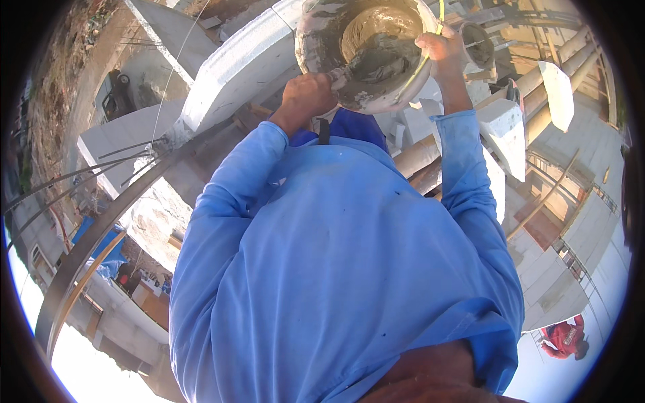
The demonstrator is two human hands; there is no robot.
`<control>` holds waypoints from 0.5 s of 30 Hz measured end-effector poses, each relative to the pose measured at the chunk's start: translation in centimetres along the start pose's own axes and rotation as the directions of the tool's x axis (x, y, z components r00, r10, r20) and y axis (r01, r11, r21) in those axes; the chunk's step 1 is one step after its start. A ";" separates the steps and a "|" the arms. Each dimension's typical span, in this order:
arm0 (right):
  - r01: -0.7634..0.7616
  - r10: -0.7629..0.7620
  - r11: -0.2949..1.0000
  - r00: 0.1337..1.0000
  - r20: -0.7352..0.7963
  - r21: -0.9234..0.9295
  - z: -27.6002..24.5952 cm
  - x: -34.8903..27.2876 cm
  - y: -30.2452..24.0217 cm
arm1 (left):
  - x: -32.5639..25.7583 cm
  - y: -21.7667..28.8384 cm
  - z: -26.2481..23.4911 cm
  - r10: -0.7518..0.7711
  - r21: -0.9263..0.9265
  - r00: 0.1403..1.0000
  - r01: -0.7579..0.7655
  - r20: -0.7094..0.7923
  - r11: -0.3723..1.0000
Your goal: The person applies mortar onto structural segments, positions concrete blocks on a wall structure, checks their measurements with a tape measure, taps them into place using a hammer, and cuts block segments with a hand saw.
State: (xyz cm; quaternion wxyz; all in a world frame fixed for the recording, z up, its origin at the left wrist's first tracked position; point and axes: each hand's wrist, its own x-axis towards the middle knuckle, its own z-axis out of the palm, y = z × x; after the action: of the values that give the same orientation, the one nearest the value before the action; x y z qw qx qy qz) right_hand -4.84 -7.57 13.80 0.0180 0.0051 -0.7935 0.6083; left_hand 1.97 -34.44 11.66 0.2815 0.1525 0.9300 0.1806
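Observation:
A round, mortar-smeared bucket (pixel 316 50) is at the top middle, with wet grey mortar (pixel 386 57) inside. My left hand (pixel 308 97) is closed at its near left rim, around the handle of what looks like a trowel (pixel 340 75). The blade end is lost in the mortar. On the right side of the bucket, my right hand (pixel 443 52) grips the rim, thumb toward the inside. A thin yellow-green line (pixel 441 13) passes beside that hand and along the rim.
Pale block wall (pixel 245 60) runs up left of the bucket. A smaller container (pixel 478 46) stands to its right, near cut white blocks (pixel 502 127) and long pipes (pixel 571 67). Dark bars (pixel 114 215) cross the left side. Someone in red (pixel 564 337) is far off at lower right.

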 end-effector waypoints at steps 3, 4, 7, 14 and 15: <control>-0.120 0.122 0.990 0.992 -0.028 0.080 1.1 -0.5 -1.5 | 0.1 -1.2 0.6 -0.008 -0.065 0.999 0.005 -0.038 0.998; -0.169 0.174 0.979 0.984 -0.031 0.114 1.5 -0.3 -1.8 | 0.1 -0.9 0.6 0.022 -0.111 1.000 -0.023 -0.017 0.994; 0.097 -0.094 0.991 0.995 0.041 -0.093 1.3 -0.3 0.0 | -0.7 -0.2 1.9 0.023 -0.442 0.989 0.045 0.147 0.896; -0.240 0.248 0.969 0.946 -0.211 0.062 0.1 -1.8 2.0 | -3.0 -2.9 0.1 0.119 -0.873 0.966 0.149 0.228 0.465; -0.157 0.156 0.988 0.972 -0.176 0.009 0.1 -2.1 2.3 | -3.3 -3.7 0.3 0.108 -0.894 0.973 0.141 0.205 0.426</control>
State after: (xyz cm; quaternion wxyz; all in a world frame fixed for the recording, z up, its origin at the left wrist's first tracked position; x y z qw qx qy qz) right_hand -2.78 -7.14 11.48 0.0402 -0.1115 -0.7881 0.6041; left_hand 4.07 -38.89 11.45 0.4271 -0.0116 0.6497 0.6287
